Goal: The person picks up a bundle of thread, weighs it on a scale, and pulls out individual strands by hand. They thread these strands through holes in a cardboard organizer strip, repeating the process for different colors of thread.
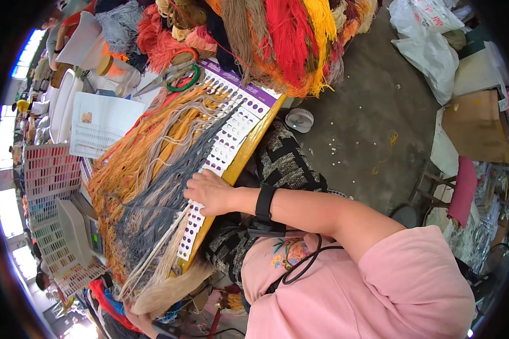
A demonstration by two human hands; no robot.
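Here's your right arm, stretched across the patterned cloth (288,161) on your lap, a black band (264,204) round the wrist. Just past the cloth runs the yellow edge of the surface (250,148), and along it lies the punched card (225,148), set near you, presumably so each hole comes within easy reach.

On the card's lower part sits your right hand (210,193): fingers curled, thumb drawn in, that grip pinching, it seems, the pale strands (172,229) right where they meet the card, likely to keep them in place. Down at the lower edge, your left hand (141,323) is at the loose end of the beige hank (172,291); it's partly cut off, so whether that grip is pressed together you can't tell from here.

Beyond, grey threads (175,186) and orange threads (133,155) fan away from the card, all laid one way, probably against tangling. Farther out, the scissors (174,73) rest at the card's top end, handy to reach, a printed sheet (102,121) lies face up as if for reading, and the basket (54,175) stands behind.
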